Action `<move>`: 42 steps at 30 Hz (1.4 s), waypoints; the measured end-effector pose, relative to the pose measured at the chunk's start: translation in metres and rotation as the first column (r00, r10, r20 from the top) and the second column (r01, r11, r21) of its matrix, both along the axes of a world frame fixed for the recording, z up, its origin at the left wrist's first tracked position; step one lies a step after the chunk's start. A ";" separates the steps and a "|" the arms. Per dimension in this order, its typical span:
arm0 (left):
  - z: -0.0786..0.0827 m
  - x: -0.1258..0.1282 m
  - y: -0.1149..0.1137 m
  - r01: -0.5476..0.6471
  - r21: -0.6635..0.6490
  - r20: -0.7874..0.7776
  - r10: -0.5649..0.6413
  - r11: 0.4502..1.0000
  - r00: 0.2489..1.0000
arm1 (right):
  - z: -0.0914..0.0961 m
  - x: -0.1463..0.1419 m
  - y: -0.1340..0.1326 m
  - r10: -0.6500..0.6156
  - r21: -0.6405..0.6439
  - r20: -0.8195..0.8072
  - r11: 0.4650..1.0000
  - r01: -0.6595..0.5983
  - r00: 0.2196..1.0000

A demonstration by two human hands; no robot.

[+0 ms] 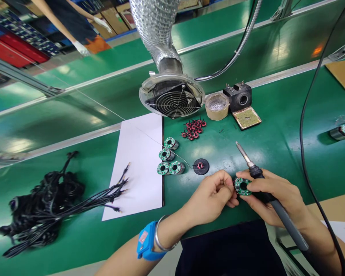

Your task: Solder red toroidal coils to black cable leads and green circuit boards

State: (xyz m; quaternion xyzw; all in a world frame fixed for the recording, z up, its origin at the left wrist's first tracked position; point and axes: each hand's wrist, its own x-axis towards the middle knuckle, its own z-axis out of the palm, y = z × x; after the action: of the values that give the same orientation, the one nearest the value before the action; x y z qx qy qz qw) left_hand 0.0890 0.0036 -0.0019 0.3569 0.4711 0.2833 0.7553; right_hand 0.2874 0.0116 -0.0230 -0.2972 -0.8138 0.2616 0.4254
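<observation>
My right hand (284, 197) grips a soldering iron (289, 224), its metal tip pointing up and away. The thumb and fingers of that same hand also hold a round part with a green ring-shaped circuit board (239, 188) on its face. Pressed together at the left edge of this part are the fingers of my left hand (211, 197); a thin wire may be between them, but it is too small to tell. Ahead of my left hand, a small red coil (200, 165) rests on a black disc (197, 171).
Several board-topped cylinders (176, 167) stand beside a white sheet (138, 153). Further back are red coils (194, 129), a solder pot (217, 107), an iron stand (241, 97) and an overhead fume fan (172, 97). Black cables (51, 207) lie left. Another person's gloved hand (82, 49) shows behind.
</observation>
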 end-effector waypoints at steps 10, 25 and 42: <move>-0.001 0.001 0.001 -0.094 -0.015 0.026 0.094 0.995 0.995 | 0.002 -0.001 0.002 -0.071 0.036 -0.013 0.997 0.071 0.997; -0.015 -0.014 0.011 0.396 -0.379 0.489 -0.182 0.836 0.853 | 0.004 0.013 0.005 0.149 -0.042 0.166 0.989 -0.144 0.975; -0.003 -0.007 -0.006 0.117 0.533 -0.381 0.114 0.838 0.917 | 0.011 -0.005 -0.003 -0.014 -0.250 0.011 0.968 0.016 1.000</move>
State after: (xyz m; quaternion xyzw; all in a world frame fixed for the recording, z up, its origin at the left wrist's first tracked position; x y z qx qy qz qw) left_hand 0.0820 -0.0020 -0.0052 0.6072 0.5139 0.3262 0.5107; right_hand 0.2824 0.0090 -0.0123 -0.3557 -0.7740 0.3577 0.3828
